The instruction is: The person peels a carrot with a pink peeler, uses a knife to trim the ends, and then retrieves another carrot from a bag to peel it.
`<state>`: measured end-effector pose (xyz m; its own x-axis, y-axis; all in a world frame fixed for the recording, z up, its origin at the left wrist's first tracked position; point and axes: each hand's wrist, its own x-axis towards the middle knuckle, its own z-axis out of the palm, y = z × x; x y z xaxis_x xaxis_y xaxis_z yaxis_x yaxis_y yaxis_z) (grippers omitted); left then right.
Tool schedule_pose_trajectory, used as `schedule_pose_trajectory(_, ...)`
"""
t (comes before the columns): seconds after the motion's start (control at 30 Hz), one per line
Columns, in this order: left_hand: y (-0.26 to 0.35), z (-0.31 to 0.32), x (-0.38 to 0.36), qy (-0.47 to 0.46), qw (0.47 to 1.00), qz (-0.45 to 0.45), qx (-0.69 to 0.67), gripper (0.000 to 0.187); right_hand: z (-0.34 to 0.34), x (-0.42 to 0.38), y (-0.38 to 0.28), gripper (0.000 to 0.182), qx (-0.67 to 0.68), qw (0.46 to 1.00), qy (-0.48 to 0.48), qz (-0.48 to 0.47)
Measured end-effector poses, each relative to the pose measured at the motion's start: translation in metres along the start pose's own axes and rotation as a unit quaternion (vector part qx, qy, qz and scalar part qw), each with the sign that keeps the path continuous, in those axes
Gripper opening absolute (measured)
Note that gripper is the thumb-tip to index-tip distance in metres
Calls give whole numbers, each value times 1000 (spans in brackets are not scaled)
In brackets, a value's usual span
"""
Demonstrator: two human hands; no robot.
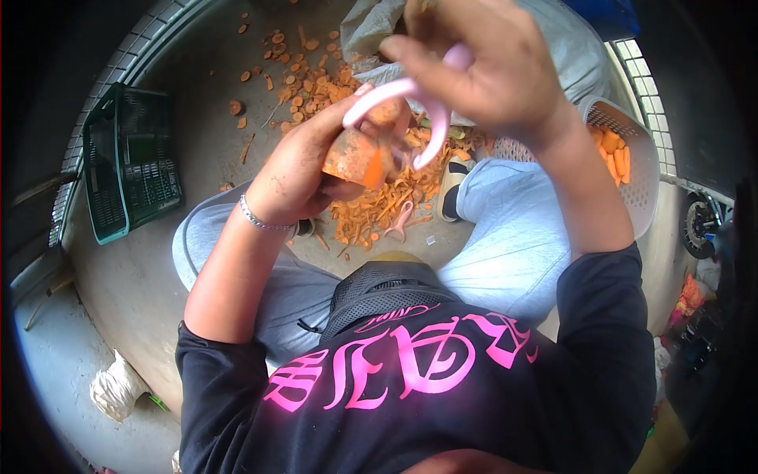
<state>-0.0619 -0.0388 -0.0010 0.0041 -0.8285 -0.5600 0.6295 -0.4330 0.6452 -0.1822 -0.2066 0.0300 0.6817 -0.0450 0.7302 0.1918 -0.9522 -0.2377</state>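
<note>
My left hand (294, 158) is closed around a thick, dirt-marked carrot (353, 160) with a flat cut end and a bright peeled patch. My right hand (493, 75), raised at the upper middle, grips the handle of a pink Y-shaped peeler (435, 118). The peeler's forked head is over the carrot; blur hides whether the blade touches it. Below them a heap of orange peelings (359, 213) lies on the floor between my legs. A second pink peeler (401, 221) rests at the near edge of that heap.
Carrot ends and slices (296, 83) are scattered over the floor ahead. A white perforated basket (643, 150) with peeled carrots (614, 154) stands at my right. A green plastic crate (130, 162) is on the left. A pale sack (568, 59) lies beyond my right hand.
</note>
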Motion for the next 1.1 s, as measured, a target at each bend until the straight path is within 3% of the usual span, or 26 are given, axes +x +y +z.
schedule_pose_trajectory(0.03, 0, 5, -1, 28, 999, 26, 16, 49, -3, 0, 5, 19, -22, 1000, -13, 12)
schedule_pose_trajectory(0.07, 3, -12, 1, -46, 999, 3, 22, 52, -9, -1, 14, 19, -59, 998, -31, 22)
schedule_pose_trajectory(0.13, 1, -9, -5, -39, 998, 12, 37, 55, -9, 0, 29, 19, -117, 990, -33, 71)
schedule_pose_trajectory(0.27, 3, -5, -6, -78, 996, 28, 20, 59, -16, 5, 13, 16, 84, 944, -47, 317)
schedule_pose_trajectory(0.37, 2, -20, 4, -195, 977, 27, -81, 55, -17, 6, -2, 16, 221, 913, -61, 337)
schedule_pose_trajectory(0.4, 2, -24, 5, -245, 961, 25, -123, 53, -17, 8, -9, 17, 204, 918, -63, 333)
schedule_pose_trajectory(0.47, 1, -23, 2, -187, 971, 15, -148, 51, -8, 1, -7, 16, 160, 963, -55, 210)
schedule_pose_trajectory(0.63, -2, -24, 9, -113, 986, -34, -119, 45, -1, 2, -15, 20, 98, 994, -8, 40)
schedule_pose_trajectory(0.67, 2, -14, 3, -61, 995, -15, -71, 44, 0, 1, -17, 21, 83, 996, -3, 21)
schedule_pose_trajectory(0.7, -1, -18, 5, -106, 989, -4, -102, 44, 0, 1, -18, 22, 69, 998, 3, 3)
schedule_pose_trajectory(0.73, -4, -22, 9, -150, 980, 7, -133, 44, 0, 1, -18, 22, 61, 998, 2, -1)
schedule_pose_trajectory(0.8, -8, -21, 10, -130, 983, 17, -128, 41, 0, 1, -20, 22, 47, 999, 5, -13)
schedule_pose_trajectory(0.87, 1, 7, -1, 0, 998, 15, -55, 50, -1, 3, -21, 22, 35, 999, 6, -23)
schedule_pose_trajectory(1.1, 5, 11, -5, 35, 999, -10, -18, 44, 6, 1, -22, 23, 43, 999, -4, -18)
